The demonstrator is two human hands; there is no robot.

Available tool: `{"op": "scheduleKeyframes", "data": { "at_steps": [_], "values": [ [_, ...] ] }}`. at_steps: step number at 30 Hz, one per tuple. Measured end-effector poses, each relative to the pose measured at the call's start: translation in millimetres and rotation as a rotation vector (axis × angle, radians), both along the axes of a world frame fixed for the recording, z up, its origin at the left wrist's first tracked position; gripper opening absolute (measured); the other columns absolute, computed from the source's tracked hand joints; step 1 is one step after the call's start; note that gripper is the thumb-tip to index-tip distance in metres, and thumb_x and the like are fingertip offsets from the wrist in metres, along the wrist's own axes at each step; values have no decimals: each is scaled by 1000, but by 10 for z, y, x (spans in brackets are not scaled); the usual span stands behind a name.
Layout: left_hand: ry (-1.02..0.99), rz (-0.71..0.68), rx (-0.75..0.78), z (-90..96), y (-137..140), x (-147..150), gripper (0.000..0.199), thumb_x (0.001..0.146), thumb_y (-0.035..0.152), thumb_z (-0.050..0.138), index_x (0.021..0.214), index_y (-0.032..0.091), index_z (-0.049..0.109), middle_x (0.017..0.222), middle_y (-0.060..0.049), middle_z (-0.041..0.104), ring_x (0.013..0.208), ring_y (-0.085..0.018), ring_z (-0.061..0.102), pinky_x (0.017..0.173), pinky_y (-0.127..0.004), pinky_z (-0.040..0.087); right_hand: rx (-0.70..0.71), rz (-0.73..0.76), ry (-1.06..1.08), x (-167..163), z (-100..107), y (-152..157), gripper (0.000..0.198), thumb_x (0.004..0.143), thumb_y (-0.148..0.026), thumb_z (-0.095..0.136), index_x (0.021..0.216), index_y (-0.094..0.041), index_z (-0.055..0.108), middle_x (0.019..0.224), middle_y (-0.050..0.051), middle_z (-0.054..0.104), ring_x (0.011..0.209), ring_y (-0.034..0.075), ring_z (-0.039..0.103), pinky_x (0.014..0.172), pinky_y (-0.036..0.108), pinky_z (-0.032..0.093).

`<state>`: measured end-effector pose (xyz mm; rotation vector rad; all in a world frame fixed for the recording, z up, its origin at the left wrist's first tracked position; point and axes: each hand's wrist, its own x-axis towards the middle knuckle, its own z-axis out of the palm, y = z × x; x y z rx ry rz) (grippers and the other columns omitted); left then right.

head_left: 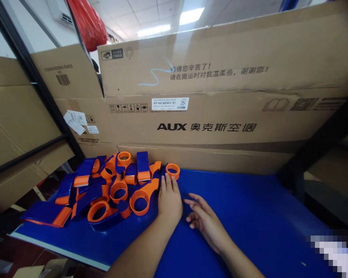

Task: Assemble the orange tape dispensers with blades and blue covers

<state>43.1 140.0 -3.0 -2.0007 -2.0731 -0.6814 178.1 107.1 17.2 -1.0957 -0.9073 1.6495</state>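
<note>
My left hand (170,200) is laid out with straight fingers at the right end of a pile of orange and blue tape dispensers. Its fingertips meet a tape dispenser with an orange ring (177,172); the lower part of that one is hidden behind the hand. Just left of the hand lies another tape dispenser (139,204), its orange handle slanting up to the right. My right hand (204,218) hovers to the right over the blue tabletop, fingers loosely curled and apart, palm turned left, holding nothing.
Several more tape dispensers (118,191) lie jumbled on the left of the blue table (237,231). A tall cardboard panel (208,110) stands along the back. Black metal posts (43,90) frame the sides. A red plastic bag (88,23) hangs upper left.
</note>
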Motion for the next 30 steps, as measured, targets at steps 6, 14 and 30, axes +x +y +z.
{"op": "scheduleKeyframes", "data": {
  "at_steps": [6, 14, 30],
  "values": [
    [-29, -16, 16, 20, 19, -15, 67, 95, 12, 53, 160, 6, 40, 166, -25, 37, 157, -38, 33, 121, -49, 45, -60, -6, -16, -12, 72, 18, 54, 80, -35, 75, 130, -27, 56, 143, 12, 63, 59, 10, 66, 46, 23, 47],
    [-52, -44, 88, 44, -16, -13, 72, 95, 25, 60, 161, 8, 38, 168, -26, 32, 157, -41, 32, 119, -53, 45, -12, -17, -286, -67, 271, 293, 51, 86, -36, 66, 136, -27, 55, 139, 11, 64, 66, 12, 67, 49, 23, 49],
    [-41, -130, 111, 54, -49, -35, 75, 86, 19, 67, 157, 11, 43, 170, -26, 27, 160, -44, 21, 121, -59, 42, 140, -70, -408, -218, -44, 780, 49, 86, -40, 60, 133, -23, 59, 121, 12, 73, 78, 20, 70, 57, 28, 53]
  ]
}}
